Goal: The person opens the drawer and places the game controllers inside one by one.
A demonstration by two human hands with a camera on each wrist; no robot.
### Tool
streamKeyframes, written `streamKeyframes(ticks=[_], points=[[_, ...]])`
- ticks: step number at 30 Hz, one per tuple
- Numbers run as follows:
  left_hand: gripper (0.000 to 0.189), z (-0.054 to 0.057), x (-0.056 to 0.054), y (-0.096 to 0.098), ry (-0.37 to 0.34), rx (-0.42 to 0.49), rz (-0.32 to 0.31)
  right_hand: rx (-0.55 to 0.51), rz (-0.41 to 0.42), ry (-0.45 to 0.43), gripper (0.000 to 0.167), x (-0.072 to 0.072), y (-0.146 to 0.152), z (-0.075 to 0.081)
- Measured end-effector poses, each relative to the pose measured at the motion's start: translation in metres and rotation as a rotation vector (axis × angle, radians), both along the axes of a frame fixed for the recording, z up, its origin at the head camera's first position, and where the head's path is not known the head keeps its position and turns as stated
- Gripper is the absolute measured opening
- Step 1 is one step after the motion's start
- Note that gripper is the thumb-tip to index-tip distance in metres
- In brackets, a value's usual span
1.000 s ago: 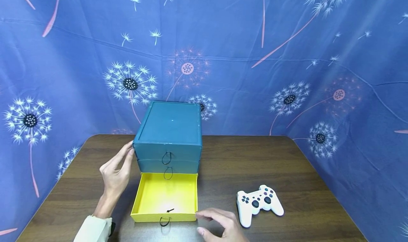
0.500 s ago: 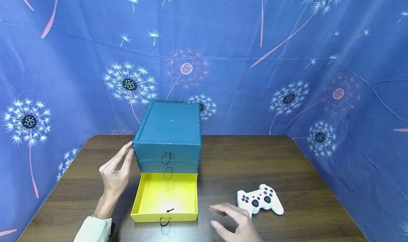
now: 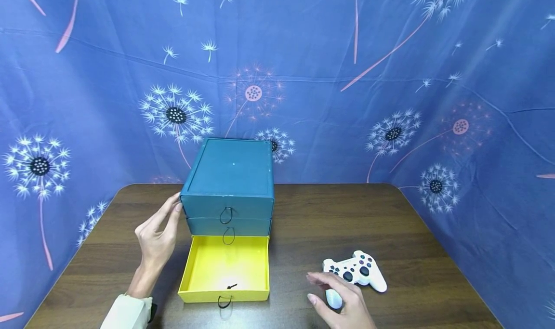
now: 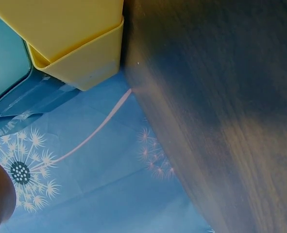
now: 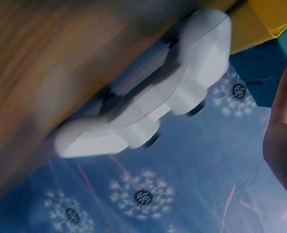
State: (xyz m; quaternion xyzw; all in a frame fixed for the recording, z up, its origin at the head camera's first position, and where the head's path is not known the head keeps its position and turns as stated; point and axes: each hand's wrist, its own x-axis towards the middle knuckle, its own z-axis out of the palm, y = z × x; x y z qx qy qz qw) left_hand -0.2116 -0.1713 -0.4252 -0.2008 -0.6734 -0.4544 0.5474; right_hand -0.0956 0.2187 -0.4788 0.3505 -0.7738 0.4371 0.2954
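A stack of two teal drawers [image 3: 234, 167] stands on an opened yellow drawer [image 3: 223, 261], each front fitted with a black loop pull. At the stack's left side, my left hand [image 3: 156, 237] touches the upper teal drawer's front corner with its fingertips. My right hand [image 3: 340, 297] hovers at a white game controller [image 3: 357, 273], partly covering its left grip; its fingers and thumb are spread with nothing between them. The right wrist view shows the controller [image 5: 148, 104] from its edge, apart from the hand's fingers [image 5: 281, 97].
A dark wooden table [image 3: 412, 252] carries everything. Blue cloth with dandelion prints [image 3: 321, 117] hangs behind it and along both sides. A black knot of the pull [image 3: 231, 286] shows inside the yellow drawer's front wall.
My right hand has moved right, from the yellow drawer's front right corner to the game controller. The left hand, the drawers and the controller have stayed put.
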Motion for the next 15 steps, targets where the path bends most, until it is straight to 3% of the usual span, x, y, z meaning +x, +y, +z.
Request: streamKeyframes(ticks=[8,15], points=[[0.032,0.001,0.000,0.001,0.008,0.013,-0.003,-0.034,-0.072,0.012,0.050,0.000,0.021,0.001],[0.033,-0.006,-0.005,-0.003,-0.002,0.004,0.008,-0.017,-0.157,-0.005,0.059,0.004,0.037,0.004]])
